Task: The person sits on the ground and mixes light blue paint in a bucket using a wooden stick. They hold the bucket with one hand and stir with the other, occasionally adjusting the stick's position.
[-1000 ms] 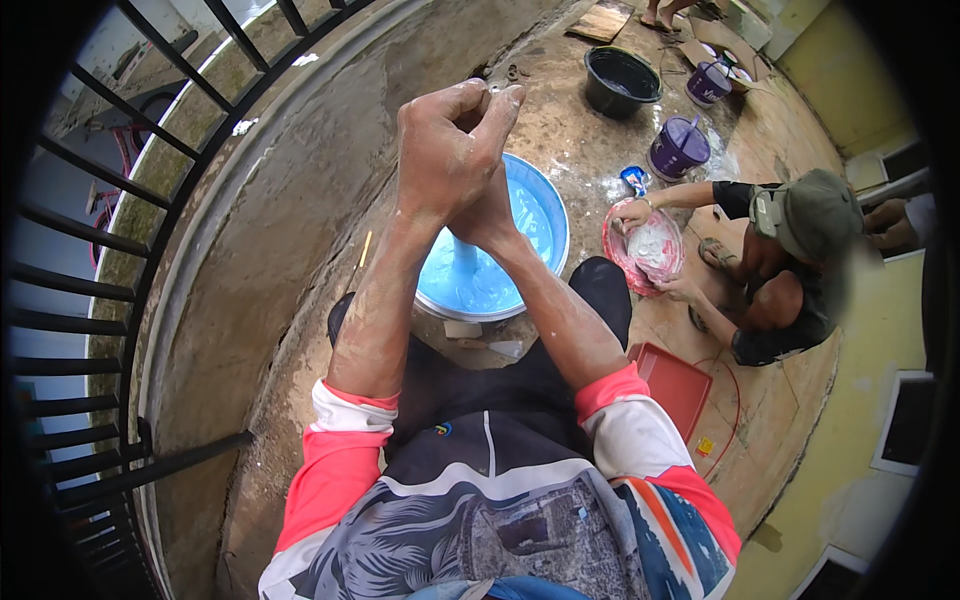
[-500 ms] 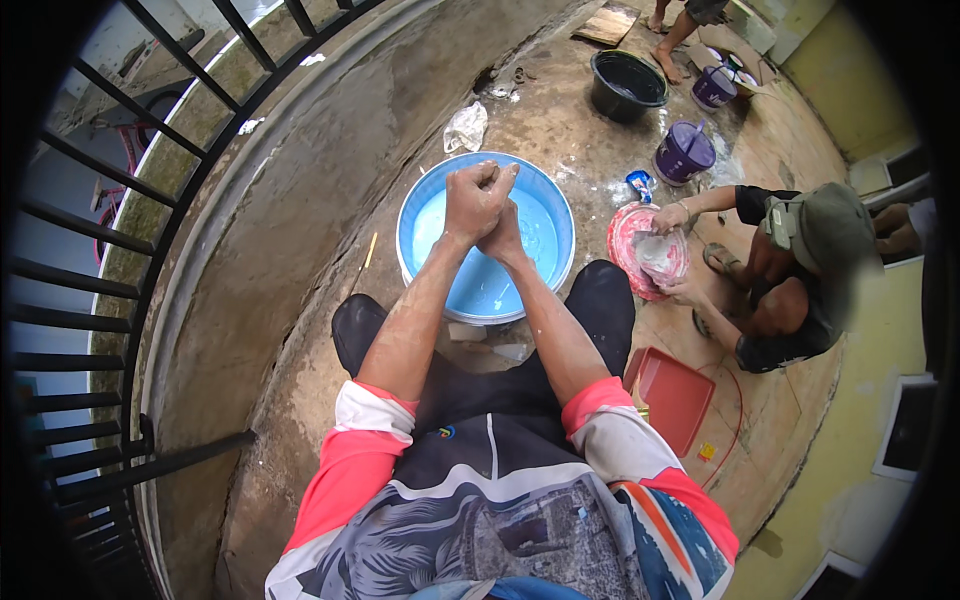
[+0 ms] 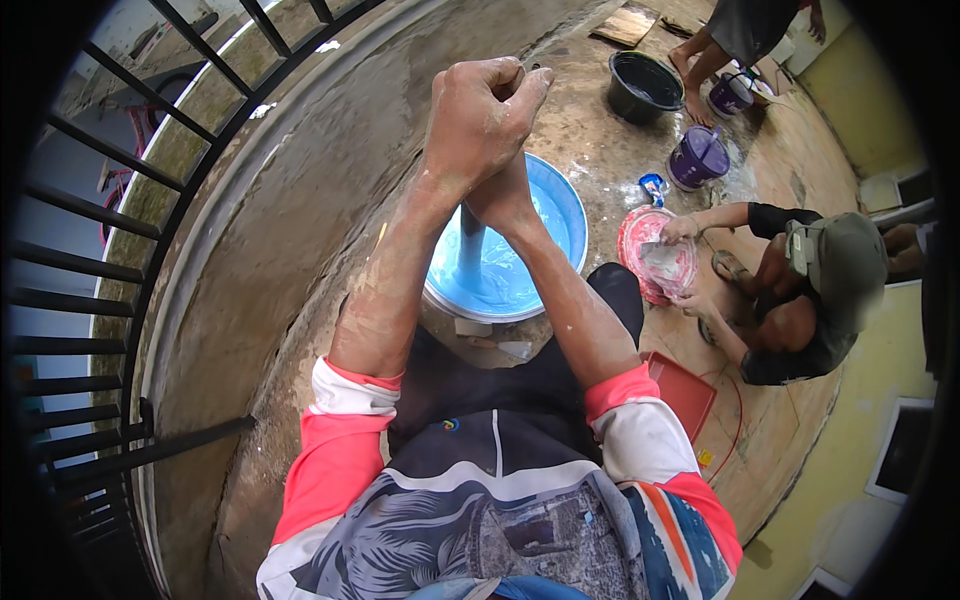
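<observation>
My left hand [image 3: 480, 125] is closed on the upper part of a dark stick [image 3: 470, 235]. My right hand [image 3: 497, 192] grips the same stick just below, partly hidden behind the left one. The stick stands upright in a white-rimmed bucket [image 3: 548, 210] of light blue liquid, between my knees, its lower part coated blue. A pale block [image 3: 474, 326] and a scraper [image 3: 515, 349] lie at the near side of the bucket.
At right a crouching person [image 3: 820, 290] works over a pink-smeared lid [image 3: 635, 240]. Purple pails [image 3: 690, 165], a black tub [image 3: 640, 95], another person's legs [image 3: 700, 70] and a red tray [image 3: 680, 395] surround us. A metal railing [image 3: 85, 270] curves along the left.
My hands went down toward the bucket, then rose again, lifting the stick higher. The standing person at the back has stepped further into view, and my view has shifted slightly.
</observation>
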Demonstrator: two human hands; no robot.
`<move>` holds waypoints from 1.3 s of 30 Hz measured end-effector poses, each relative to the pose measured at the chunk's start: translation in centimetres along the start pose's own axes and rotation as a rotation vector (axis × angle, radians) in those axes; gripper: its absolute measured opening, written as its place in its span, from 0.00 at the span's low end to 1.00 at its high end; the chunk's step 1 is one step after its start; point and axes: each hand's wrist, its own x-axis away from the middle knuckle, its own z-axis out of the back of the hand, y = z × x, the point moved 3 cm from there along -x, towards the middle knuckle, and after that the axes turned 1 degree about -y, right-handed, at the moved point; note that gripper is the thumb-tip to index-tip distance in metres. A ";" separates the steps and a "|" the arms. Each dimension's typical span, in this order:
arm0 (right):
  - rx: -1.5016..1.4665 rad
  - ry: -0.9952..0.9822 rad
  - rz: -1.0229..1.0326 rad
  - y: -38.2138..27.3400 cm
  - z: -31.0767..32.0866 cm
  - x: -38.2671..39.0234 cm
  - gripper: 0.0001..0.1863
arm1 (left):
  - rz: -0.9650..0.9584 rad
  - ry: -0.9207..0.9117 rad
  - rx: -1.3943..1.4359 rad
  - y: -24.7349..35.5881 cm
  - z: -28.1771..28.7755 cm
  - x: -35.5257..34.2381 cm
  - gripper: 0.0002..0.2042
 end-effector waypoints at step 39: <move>0.266 -0.024 0.107 0.6 1.7 -2.5 0.16 | -0.087 0.088 0.136 -3.2 0.2 -0.1 0.20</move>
